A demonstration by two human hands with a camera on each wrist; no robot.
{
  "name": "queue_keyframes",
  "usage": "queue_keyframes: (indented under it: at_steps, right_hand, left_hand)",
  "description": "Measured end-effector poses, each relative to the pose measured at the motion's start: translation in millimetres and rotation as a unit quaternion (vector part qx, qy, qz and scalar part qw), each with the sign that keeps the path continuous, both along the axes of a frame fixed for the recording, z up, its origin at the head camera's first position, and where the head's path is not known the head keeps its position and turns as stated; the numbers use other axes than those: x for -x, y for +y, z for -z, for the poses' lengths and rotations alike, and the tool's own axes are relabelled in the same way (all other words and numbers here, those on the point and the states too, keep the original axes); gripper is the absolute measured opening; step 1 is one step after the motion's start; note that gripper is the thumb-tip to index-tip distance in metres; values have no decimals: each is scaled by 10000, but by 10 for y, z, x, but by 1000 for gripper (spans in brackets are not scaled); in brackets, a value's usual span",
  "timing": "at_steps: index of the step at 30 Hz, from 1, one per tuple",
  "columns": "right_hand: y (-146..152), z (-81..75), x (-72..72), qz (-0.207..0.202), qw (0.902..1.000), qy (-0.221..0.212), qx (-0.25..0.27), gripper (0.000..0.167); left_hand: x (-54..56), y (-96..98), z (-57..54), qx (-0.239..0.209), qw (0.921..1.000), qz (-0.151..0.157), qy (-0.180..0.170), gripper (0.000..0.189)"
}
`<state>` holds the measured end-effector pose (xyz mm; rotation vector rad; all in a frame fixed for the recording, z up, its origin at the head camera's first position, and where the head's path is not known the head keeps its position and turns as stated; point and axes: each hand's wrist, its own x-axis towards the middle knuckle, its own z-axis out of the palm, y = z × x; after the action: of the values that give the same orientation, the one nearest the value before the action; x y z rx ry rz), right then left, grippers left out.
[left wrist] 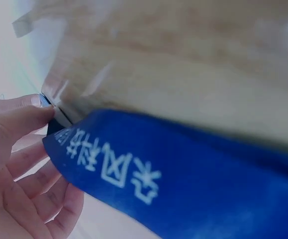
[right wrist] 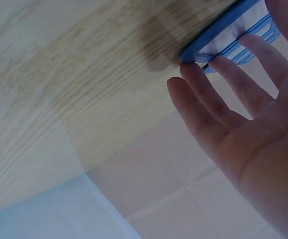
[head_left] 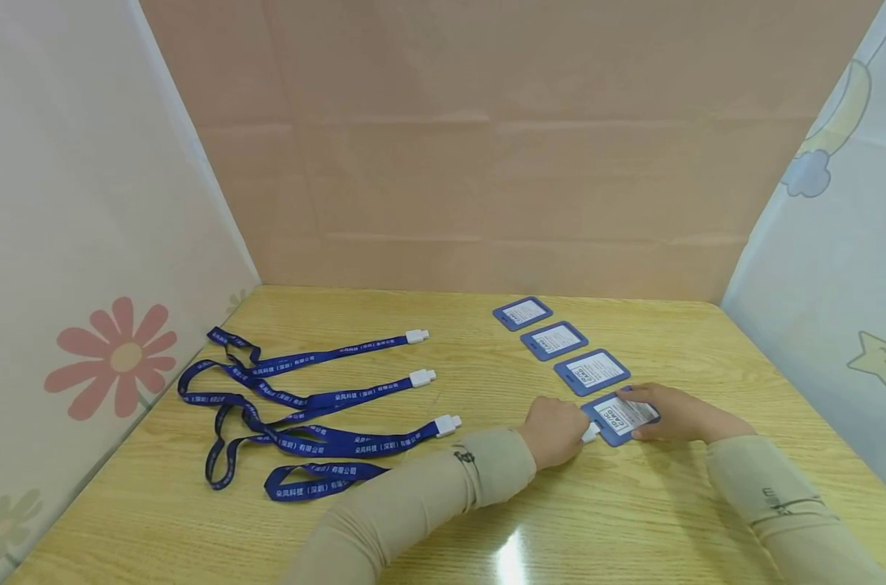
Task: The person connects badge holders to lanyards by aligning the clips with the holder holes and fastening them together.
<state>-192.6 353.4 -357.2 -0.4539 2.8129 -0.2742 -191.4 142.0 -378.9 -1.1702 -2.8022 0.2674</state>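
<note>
Just above the table, at right of centre in the head view, my right hand (head_left: 673, 413) holds a blue badge holder (head_left: 613, 422) with a white card in it by its edges. Its fingertips also lie along the holder's rim in the right wrist view. My left hand (head_left: 555, 433) pinches the end of a blue lanyard (left wrist: 116, 164) printed with white characters. That lanyard's white clip (head_left: 591, 432) sticks out from the left hand and meets the holder's near-left edge. Whether clip and holder are joined cannot be seen.
Three more badge holders (head_left: 592, 371) lie in a diagonal row behind the right hand. Several blue lanyards (head_left: 362, 443) with white clips (head_left: 423, 377) spread over the left of the wooden table (head_left: 582, 520). Fabric walls (head_left: 487, 162) stand at the back and both sides.
</note>
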Motion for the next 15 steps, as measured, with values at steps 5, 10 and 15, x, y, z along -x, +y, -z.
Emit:
queue_keyframes:
  at_steps: [5, 10, 15]
  right_hand:
    - [-2, -9, 1, 22, 10000, 4, 17, 66]
    - [-5, -11, 4, -16, 10000, 41, 88, 65]
    - [-7, -4, 6, -93, 9998, 76, 178, 64]
  left_hand:
    - [6, 43, -35, 90, 9997, -74, -216, 8]
    - [-1, 57, -60, 80, 9994, -82, -323, 8]
    - [-7, 71, -84, 152, 9983, -186, -540, 8]
